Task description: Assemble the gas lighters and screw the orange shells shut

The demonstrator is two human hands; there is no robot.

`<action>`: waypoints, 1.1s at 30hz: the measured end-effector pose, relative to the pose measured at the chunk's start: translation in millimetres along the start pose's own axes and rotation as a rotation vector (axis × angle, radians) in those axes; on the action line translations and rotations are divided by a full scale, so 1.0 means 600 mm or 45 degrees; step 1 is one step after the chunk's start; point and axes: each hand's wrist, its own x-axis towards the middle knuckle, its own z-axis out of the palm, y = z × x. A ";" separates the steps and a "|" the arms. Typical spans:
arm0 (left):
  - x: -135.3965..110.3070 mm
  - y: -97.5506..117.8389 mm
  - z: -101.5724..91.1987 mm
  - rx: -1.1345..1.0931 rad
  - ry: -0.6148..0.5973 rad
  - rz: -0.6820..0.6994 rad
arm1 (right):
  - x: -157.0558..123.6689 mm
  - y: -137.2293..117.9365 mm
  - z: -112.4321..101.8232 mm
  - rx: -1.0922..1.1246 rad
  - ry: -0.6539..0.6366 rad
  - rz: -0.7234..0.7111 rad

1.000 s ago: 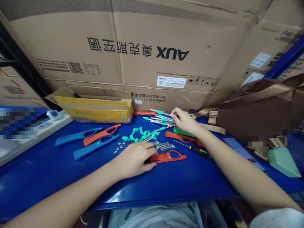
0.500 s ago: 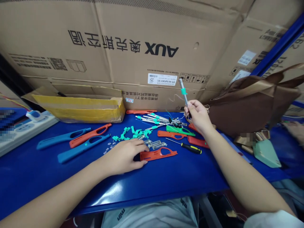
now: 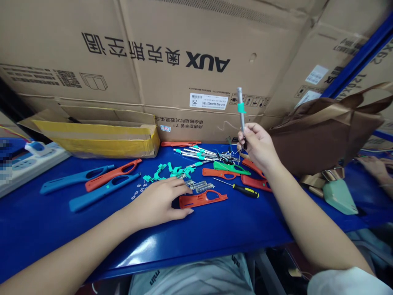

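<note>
In my right hand (image 3: pixel 260 145) I hold up a metal lighter tube (image 3: pixel 241 98) by its lower end. It stands nearly upright, with a green clip around it and a thin wire trailing. My left hand (image 3: pixel 162 200) rests on the table, its thumb and fingers around the left end of an orange lighter casing half (image 3: pixel 202 199), whose hollow side faces up. Just beyond those fingers lie clear fuel tanks (image 3: pixel 201 186) and loose green clips (image 3: pixel 159 172). Behind them is a pile of metal tubes (image 3: pixel 199 153) with green clips and wires.
Blue casing halves (image 3: pixel 104 192) and an orange one (image 3: pixel 113 175) lie left. A screwdriver (image 3: pixel 245 190) lies right, near green (image 3: pixel 231 168) and red casings (image 3: pixel 256 183). A yellow-taped box (image 3: pixel 98 141), power strip (image 3: pixel 33 166) and brown bag (image 3: pixel 322 135) stand around. Another person's hand (image 3: pixel 376 168) shows far right.
My right hand has raised the metal tube slightly and turned it more upright. My left hand stays at the orange casing half. The view has shifted a little.
</note>
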 end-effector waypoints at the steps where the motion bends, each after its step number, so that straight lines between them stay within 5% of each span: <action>1: 0.001 -0.001 0.000 -0.025 0.018 -0.009 | -0.004 0.000 0.006 -0.010 -0.030 -0.002; 9: 0.003 -0.006 0.002 -0.046 0.108 -0.041 | -0.041 -0.002 0.029 -0.226 -0.236 -0.213; 15: 0.005 -0.008 0.008 -0.054 0.125 -0.045 | -0.014 0.006 0.026 -0.850 -0.467 -0.358; 22: 0.007 -0.011 0.013 -0.024 0.105 -0.032 | 0.060 0.074 0.054 -0.993 -0.654 -0.312; 28: 0.004 -0.006 0.006 0.015 0.073 -0.012 | 0.038 0.095 0.088 -1.029 -0.862 -0.313; 33: 0.003 -0.003 0.008 0.039 0.042 0.014 | 0.028 0.097 0.090 -1.001 -0.786 -0.246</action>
